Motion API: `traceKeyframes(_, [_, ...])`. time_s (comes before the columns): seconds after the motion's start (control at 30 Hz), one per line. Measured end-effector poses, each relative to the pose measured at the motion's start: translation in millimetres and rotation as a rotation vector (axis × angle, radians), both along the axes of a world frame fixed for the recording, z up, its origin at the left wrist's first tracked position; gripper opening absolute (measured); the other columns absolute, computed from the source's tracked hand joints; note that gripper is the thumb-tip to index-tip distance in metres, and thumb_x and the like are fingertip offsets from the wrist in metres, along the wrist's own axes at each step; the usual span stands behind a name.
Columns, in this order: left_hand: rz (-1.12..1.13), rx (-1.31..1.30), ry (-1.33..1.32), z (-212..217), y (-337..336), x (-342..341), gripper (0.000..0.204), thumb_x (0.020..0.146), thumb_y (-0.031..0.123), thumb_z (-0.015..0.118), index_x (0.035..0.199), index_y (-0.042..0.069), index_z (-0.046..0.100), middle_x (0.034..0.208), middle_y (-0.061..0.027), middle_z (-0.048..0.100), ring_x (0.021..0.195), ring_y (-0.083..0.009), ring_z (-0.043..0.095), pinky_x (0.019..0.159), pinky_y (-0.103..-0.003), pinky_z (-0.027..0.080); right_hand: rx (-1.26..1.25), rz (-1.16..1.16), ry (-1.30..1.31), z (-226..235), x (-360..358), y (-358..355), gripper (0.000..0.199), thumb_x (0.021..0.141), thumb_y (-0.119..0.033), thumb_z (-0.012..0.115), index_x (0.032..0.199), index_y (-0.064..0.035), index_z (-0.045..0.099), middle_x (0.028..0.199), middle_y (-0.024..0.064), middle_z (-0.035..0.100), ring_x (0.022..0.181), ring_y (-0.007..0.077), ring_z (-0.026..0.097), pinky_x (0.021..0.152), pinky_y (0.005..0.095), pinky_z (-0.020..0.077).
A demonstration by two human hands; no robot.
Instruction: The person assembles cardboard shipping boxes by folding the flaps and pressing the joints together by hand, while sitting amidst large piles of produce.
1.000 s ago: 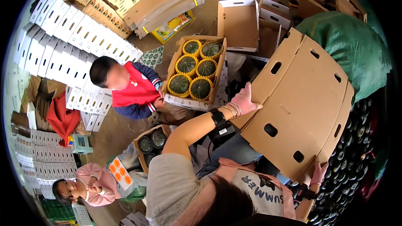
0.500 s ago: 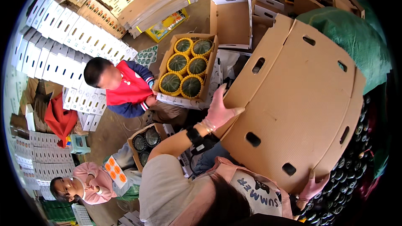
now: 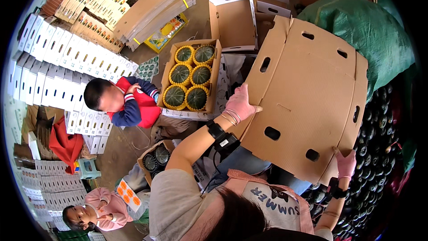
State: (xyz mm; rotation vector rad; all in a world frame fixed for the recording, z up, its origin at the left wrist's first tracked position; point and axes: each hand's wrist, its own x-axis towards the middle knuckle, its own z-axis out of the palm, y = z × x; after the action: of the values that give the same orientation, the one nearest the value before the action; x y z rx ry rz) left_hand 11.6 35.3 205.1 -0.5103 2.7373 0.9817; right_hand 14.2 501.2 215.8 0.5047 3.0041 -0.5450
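A large brown cardboard carton blank, scored with fold lines and cut with oval hand holes, spreads in front of me. My left hand, in a pink glove, grips its left edge with the thumb laid over the board. At the near right corner my right hand, also gloved in pink, closes on the other edge. Left of the board stands an open carton of several dark green squashes in yellow foam nets. It rests on a white carton.
Many dark squashes lie heaped at the right, below a green sack. Empty cartons stand beyond. One person in red and navy is beside the squash carton; another in pink has an orange sticker sheet.
The carton blank has swung a little and shifted left in view, with both hands still on it. The person in red and navy has drawn their arms back from the squash carton.
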Motion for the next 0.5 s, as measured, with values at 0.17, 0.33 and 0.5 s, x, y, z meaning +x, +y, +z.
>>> traceKeyframes(0.17, [-0.148, -0.252, -0.076, 19, 6, -4, 0.084, 0.074, 0.037, 0.081, 0.137, 0.007, 0.036, 0.120, -0.0279, 0.052, 0.102, -0.0425, 0.062, 0.088, -0.046, 0.052, 0.257, 0.134, -0.147, 40, -12, -10, 0.074, 0.065, -0.049, 0.085, 0.101, 0.0084, 0.055, 0.091, 0.0301, 0.068, 0.091, 0.0463, 0.066, 0.076, 0.0482, 0.0543])
traceKeyframes(0.33, [-0.320, -0.476, 0.028, 40, 14, 6, 0.064, 0.077, 0.027, 0.078, 0.129, 0.008, 0.046, 0.113, -0.0260, 0.052, 0.088, -0.0411, 0.065, 0.075, -0.047, 0.055, 0.251, 0.252, -0.062, 59, -6, -29, 0.049, 0.074, -0.024, 0.079, 0.106, 0.0032, 0.053, 0.091, 0.0251, 0.069, 0.087, 0.0416, 0.068, 0.073, 0.0448, 0.0548])
traceKeyframes(0.5, [-0.920, -0.191, 0.524, 41, -4, -14, 0.029, 0.088, 0.006, 0.050, 0.116, 0.005, 0.058, 0.094, -0.0147, 0.062, 0.084, -0.0328, 0.066, 0.072, -0.039, 0.056, -0.281, 0.826, -0.085, 81, -18, -37, 0.046, 0.083, -0.016, 0.073, 0.118, -0.0029, 0.048, 0.083, 0.0153, 0.068, 0.079, 0.0344, 0.070, 0.068, 0.0397, 0.0549])
